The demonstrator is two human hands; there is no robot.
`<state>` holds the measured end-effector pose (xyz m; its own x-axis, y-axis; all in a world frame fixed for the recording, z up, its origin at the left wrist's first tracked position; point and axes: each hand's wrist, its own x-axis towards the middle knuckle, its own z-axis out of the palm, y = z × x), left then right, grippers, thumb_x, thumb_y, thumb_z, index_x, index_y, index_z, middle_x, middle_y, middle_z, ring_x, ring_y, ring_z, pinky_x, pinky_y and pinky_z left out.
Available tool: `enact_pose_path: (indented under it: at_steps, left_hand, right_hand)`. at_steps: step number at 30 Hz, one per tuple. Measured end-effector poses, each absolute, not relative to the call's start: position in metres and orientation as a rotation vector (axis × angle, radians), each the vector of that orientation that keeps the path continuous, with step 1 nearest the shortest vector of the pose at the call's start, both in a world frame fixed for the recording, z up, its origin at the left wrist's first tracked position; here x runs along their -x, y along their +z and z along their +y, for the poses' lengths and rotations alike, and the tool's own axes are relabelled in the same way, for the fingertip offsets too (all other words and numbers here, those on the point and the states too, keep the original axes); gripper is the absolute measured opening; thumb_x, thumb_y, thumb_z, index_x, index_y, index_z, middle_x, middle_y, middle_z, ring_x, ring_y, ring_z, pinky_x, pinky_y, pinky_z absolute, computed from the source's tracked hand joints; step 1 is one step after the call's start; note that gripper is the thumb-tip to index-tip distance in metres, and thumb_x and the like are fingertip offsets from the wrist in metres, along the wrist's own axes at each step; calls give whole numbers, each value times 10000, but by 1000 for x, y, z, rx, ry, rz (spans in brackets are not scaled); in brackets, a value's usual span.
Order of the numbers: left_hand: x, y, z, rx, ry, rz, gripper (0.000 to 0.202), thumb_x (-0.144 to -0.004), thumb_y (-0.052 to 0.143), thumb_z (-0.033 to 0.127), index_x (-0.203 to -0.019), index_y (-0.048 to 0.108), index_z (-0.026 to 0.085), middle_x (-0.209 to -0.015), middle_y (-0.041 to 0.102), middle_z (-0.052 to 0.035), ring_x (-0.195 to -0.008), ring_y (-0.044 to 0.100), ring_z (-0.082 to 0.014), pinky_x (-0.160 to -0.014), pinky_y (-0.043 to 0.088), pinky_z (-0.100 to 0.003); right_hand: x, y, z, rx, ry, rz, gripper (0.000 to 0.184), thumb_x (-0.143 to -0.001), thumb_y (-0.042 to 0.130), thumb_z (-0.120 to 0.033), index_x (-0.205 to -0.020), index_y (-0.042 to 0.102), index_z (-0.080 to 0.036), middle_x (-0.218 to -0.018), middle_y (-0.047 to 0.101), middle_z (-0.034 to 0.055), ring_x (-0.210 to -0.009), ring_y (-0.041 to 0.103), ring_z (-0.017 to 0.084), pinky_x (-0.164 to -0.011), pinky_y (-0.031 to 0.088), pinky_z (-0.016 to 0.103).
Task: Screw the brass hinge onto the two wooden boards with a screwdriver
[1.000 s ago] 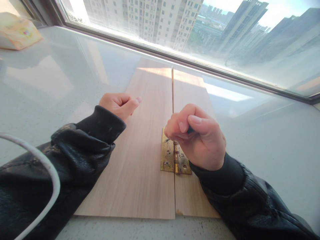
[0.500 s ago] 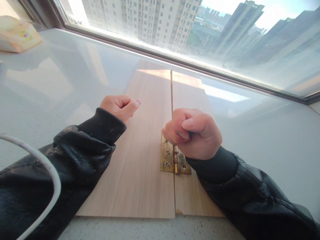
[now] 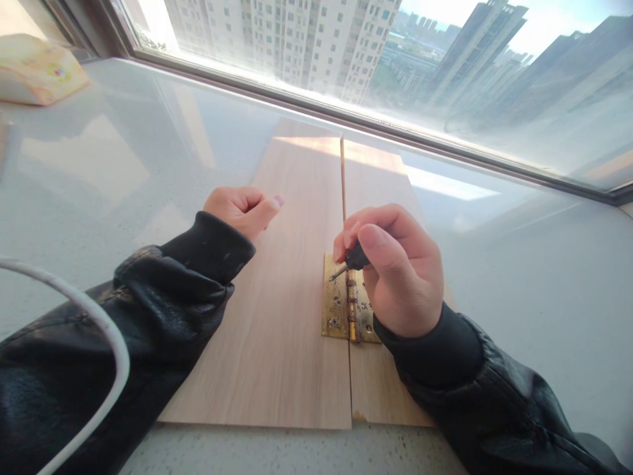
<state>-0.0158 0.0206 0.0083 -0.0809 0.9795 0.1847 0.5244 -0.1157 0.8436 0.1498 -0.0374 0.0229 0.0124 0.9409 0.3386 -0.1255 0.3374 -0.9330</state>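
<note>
A brass hinge (image 3: 328,315) lies across the seam between two pale wooden boards, the wider left board (image 3: 277,356) and the narrower right board (image 3: 386,389). Screws sit in its left leaf. My right hand (image 3: 408,277) grips a small screwdriver (image 3: 357,256) by its black handle, the shaft slanting down to the left with its tip at the upper part of that leaf. Part of the right leaf is covered by this hand. Over the left board my left hand (image 3: 242,210) is closed, thumb outward. Whatever it may hold is hidden.
Both boards lie on a speckled white counter (image 3: 519,277) beneath a window frame (image 3: 297,109). A tissue-like packet (image 3: 42,69) stands at the far left. A white cable (image 3: 106,330) loops over my left sleeve.
My right hand has turned and loosened from a tight fist, so the screwdriver and more of the hinge now show. My left hand stays closed, with the whole view slightly shifted.
</note>
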Motion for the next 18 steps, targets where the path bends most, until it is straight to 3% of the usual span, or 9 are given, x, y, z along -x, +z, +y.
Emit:
enact_pose_path:
  at_steps: [3, 6, 11, 18]
  left_hand:
    - [16, 10, 20, -1669, 1099, 1637, 387, -741, 543, 317, -402, 422, 175, -350, 342, 55, -357, 295, -62, -397, 211, -235]
    - [15, 10, 20, -1664, 1122, 1642, 393, -741, 542, 310, -394, 414, 177, -344, 330, 56, -355, 287, -62, -400, 208, -241]
    - [14, 7, 20, -1667, 1163, 1630, 392, -731, 545, 312, -386, 413, 180, -345, 324, 55, -358, 276, -63, -397, 196, -247]
    - [12, 4, 21, -1657, 1206, 1641, 394, -720, 543, 335, -383, 411, 179, -348, 312, 55, -360, 270, -62, -397, 194, -247]
  right_hand:
    - [-147, 22, -40, 938, 849, -1202, 141, -766, 674, -325, -782, 599, -206, -677, 588, -16, -608, 565, 123, -580, 441, 291]
    - [-143, 23, -44, 965, 860, -1176, 177, -859, 552, -356, -809, 624, -202, -703, 620, 8, -630, 591, 136, -610, 468, 313]
    - [-135, 25, -52, 944, 965, -1187, 293, -928, 403, -367, -761, 580, -206, -628, 483, -6, -612, 482, 123, -613, 392, 309]
    - [-139, 27, -50, 942, 1109, -1270, 276, -847, 563, -355, -636, 477, -199, -564, 395, -34, -537, 341, 97, -517, 267, 283]
